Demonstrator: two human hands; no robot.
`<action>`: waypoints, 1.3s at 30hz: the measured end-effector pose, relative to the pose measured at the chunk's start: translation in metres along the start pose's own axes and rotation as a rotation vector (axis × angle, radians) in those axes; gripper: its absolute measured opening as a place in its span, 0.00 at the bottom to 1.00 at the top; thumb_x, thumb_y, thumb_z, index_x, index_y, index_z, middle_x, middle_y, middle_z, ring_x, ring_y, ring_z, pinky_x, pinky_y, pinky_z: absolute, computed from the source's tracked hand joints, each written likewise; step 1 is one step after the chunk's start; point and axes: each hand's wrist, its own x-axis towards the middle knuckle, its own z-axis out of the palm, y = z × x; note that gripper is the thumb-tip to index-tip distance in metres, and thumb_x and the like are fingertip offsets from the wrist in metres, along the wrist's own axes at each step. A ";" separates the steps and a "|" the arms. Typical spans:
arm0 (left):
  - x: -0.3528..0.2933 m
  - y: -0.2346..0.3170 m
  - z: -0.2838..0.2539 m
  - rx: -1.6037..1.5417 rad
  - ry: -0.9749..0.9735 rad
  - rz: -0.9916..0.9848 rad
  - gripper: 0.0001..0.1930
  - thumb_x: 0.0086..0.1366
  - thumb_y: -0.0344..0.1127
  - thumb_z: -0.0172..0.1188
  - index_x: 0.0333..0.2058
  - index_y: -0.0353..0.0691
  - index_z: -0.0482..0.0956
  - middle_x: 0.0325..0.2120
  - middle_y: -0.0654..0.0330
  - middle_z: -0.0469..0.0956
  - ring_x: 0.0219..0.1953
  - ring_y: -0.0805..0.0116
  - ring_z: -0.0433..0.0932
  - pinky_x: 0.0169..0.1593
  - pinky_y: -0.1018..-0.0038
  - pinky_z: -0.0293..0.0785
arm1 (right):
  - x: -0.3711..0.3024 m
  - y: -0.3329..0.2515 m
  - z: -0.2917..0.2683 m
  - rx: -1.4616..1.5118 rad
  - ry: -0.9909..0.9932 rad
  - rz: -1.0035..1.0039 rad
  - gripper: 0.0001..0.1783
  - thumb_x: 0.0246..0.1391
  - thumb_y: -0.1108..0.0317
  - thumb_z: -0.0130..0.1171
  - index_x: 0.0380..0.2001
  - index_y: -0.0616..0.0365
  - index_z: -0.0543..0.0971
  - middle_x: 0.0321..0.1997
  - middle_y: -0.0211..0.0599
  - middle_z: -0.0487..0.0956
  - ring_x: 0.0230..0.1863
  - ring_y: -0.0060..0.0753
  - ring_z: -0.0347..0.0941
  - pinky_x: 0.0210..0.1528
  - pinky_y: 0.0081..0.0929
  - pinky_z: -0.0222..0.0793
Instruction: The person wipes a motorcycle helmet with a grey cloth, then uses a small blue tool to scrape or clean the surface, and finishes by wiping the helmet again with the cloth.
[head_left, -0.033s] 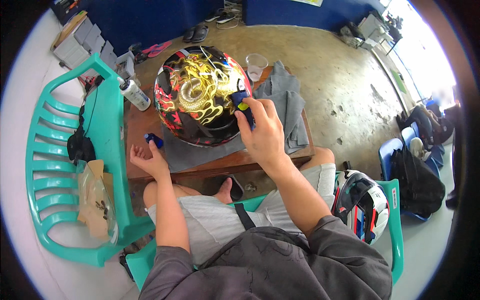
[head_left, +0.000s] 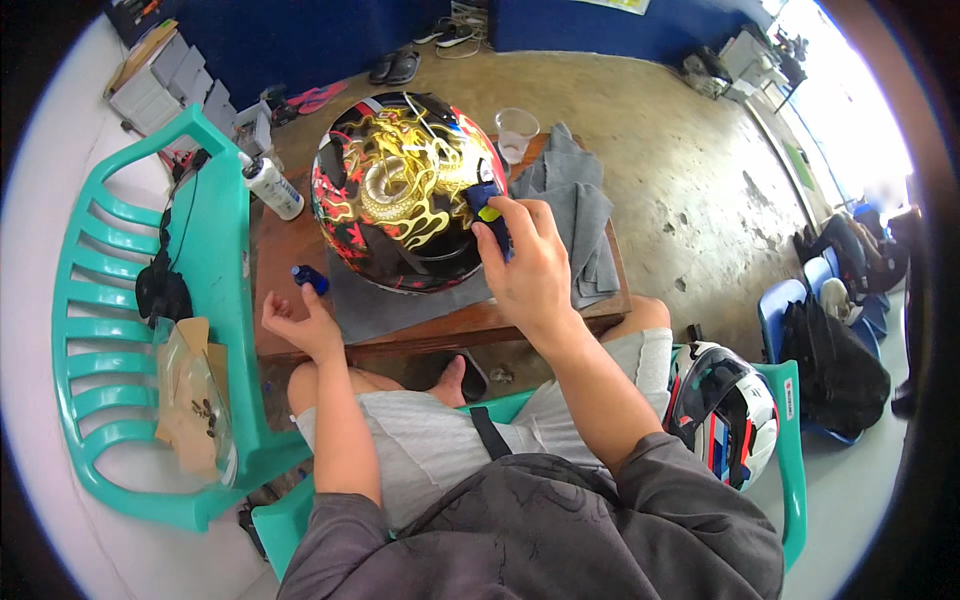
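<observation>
A glossy helmet [head_left: 385, 190] with a gold dragon, red leaf shapes and black areas rests on a grey cloth [head_left: 400, 312] on a low wooden table. My right hand [head_left: 530, 262] pinches a dark blue cloth [head_left: 481, 196] with a yellow-green piece showing at my fingertips. That cloth is against the helmet's right side. My left hand [head_left: 308, 325] holds nothing; its fingers are loosely curled and apart, palm turned up. Just beyond its fingertips lies a small dark blue bottle [head_left: 310, 279] on the tabletop.
A white bottle [head_left: 273, 190] stands left of the helmet, beside a green plastic chair [head_left: 75, 300]. Behind on the right are a clear plastic cup [head_left: 516, 130] and a crumpled grey towel [head_left: 575, 210]. A second helmet [head_left: 725, 410] sits by my right thigh.
</observation>
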 end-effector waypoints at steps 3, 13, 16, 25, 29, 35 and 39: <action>-0.029 0.039 -0.019 -0.179 -0.238 -0.082 0.26 0.69 0.34 0.72 0.58 0.35 0.69 0.50 0.56 0.72 0.51 0.65 0.76 0.54 0.70 0.74 | -0.003 -0.004 0.001 -0.025 -0.003 -0.027 0.18 0.59 0.70 0.72 0.51 0.60 0.81 0.45 0.49 0.79 0.44 0.53 0.80 0.47 0.42 0.79; -0.086 0.106 0.024 -0.206 -0.400 0.120 0.74 0.50 0.49 0.87 0.77 0.28 0.35 0.72 0.35 0.50 0.75 0.36 0.55 0.77 0.46 0.54 | -0.011 -0.031 0.014 -0.122 -0.072 -0.266 0.19 0.55 0.71 0.76 0.48 0.59 0.83 0.38 0.41 0.76 0.35 0.45 0.79 0.36 0.38 0.78; -0.089 0.103 0.029 -0.217 -0.399 0.110 0.78 0.47 0.51 0.88 0.77 0.27 0.32 0.73 0.34 0.46 0.76 0.34 0.52 0.77 0.43 0.53 | -0.007 -0.040 0.021 -0.150 -0.123 -0.361 0.17 0.56 0.69 0.72 0.48 0.58 0.82 0.37 0.39 0.74 0.36 0.42 0.77 0.36 0.36 0.77; -0.106 0.072 0.042 0.072 -0.501 0.333 0.78 0.50 0.45 0.87 0.76 0.27 0.26 0.75 0.35 0.36 0.78 0.35 0.46 0.79 0.40 0.49 | 0.005 -0.062 0.029 -0.160 -0.332 -0.611 0.25 0.49 0.67 0.67 0.52 0.65 0.82 0.43 0.43 0.76 0.42 0.44 0.78 0.44 0.35 0.80; -0.106 0.068 0.046 -0.288 -0.440 0.250 0.77 0.50 0.43 0.87 0.77 0.28 0.27 0.74 0.36 0.37 0.76 0.34 0.51 0.78 0.40 0.55 | 0.007 -0.052 0.027 -0.130 -0.253 -0.566 0.24 0.49 0.68 0.68 0.51 0.64 0.82 0.43 0.43 0.76 0.42 0.44 0.79 0.43 0.36 0.80; -0.101 0.066 0.045 -0.169 -0.413 0.213 0.82 0.43 0.44 0.91 0.78 0.31 0.27 0.74 0.36 0.36 0.76 0.35 0.50 0.76 0.40 0.61 | -0.001 -0.022 0.012 -0.075 -0.077 -0.394 0.21 0.51 0.73 0.72 0.50 0.61 0.83 0.40 0.41 0.78 0.40 0.44 0.79 0.41 0.37 0.78; -0.100 0.066 0.046 -0.184 -0.432 0.178 0.82 0.44 0.44 0.91 0.78 0.32 0.26 0.75 0.36 0.35 0.78 0.37 0.48 0.77 0.40 0.61 | -0.001 -0.003 0.002 -0.112 0.005 -0.293 0.18 0.52 0.75 0.73 0.48 0.60 0.84 0.41 0.41 0.79 0.41 0.45 0.79 0.42 0.38 0.78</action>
